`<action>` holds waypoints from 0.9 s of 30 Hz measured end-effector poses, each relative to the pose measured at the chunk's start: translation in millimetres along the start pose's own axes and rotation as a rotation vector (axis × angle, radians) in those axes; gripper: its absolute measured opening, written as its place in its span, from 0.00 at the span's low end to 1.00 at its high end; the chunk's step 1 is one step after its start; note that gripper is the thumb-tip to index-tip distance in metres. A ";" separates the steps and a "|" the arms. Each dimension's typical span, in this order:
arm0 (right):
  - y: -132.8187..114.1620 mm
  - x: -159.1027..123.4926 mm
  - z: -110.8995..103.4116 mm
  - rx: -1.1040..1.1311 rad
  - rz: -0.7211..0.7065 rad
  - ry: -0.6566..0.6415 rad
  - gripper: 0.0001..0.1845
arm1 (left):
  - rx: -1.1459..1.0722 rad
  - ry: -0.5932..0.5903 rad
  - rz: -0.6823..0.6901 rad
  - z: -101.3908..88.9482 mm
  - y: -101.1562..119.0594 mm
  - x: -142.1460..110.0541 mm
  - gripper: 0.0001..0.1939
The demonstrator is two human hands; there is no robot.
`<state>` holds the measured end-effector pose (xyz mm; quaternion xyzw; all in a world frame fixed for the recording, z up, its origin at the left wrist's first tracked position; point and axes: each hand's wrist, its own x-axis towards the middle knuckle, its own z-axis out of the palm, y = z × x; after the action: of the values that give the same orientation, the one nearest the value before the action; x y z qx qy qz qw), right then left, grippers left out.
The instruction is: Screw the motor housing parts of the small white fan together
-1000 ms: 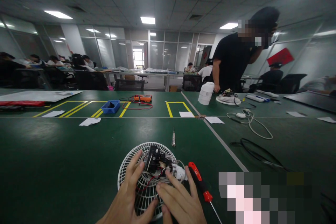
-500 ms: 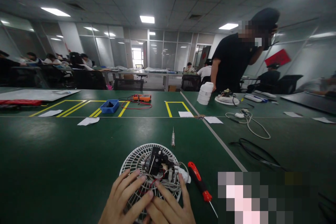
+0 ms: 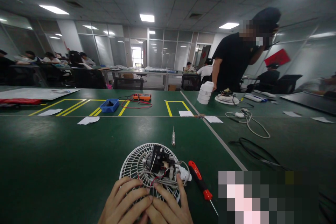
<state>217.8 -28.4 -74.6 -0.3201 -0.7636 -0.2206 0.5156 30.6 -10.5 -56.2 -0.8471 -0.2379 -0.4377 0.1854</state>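
A round white fan grille [image 3: 132, 161] lies flat on the green table in front of me, with a black motor block [image 3: 158, 159] and red, white and black wires on its middle. My left hand [image 3: 123, 203] rests on the grille's near edge, fingers stretched out flat toward the wires. My right hand [image 3: 169, 207] lies beside it, fingers extended and touching the wiring near a white connector [image 3: 183, 174]. The fingertips of both hands meet over the grille. Neither hand grips anything I can see.
A red-handled screwdriver [image 3: 200, 181] lies just right of the grille; a small grey screwdriver [image 3: 173, 137] lies beyond it. Black cable [image 3: 252, 152] and white cord [image 3: 249, 123] are on the right. A person in black [image 3: 233, 64] stands at the far side near another fan grille [image 3: 225, 99]. Blue bin [image 3: 109, 105] and orange multimeter [image 3: 141, 97] sit farther back.
Both hands have slid back toward me along the grille, off the motor block, and their fingertips have come together at the near edge. The grille has barely shifted.
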 end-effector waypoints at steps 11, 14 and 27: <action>-12.7 14.5 -0.3 0.090 0.059 0.045 0.15 | -0.209 0.084 -0.100 3.7 7.6 8.4 0.11; -12.2 11.9 -1.4 0.089 0.045 0.011 0.13 | -0.210 0.051 -0.083 1.5 8.1 9.6 0.11; -13.8 -14.6 9.3 0.120 0.087 -0.070 0.14 | -0.213 0.014 -0.034 1.5 7.1 8.2 0.13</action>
<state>205.8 -35.6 -91.8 -0.3289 -0.7784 -0.1405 0.5159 39.7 -13.6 -51.0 -0.8547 -0.2029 -0.4696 0.0886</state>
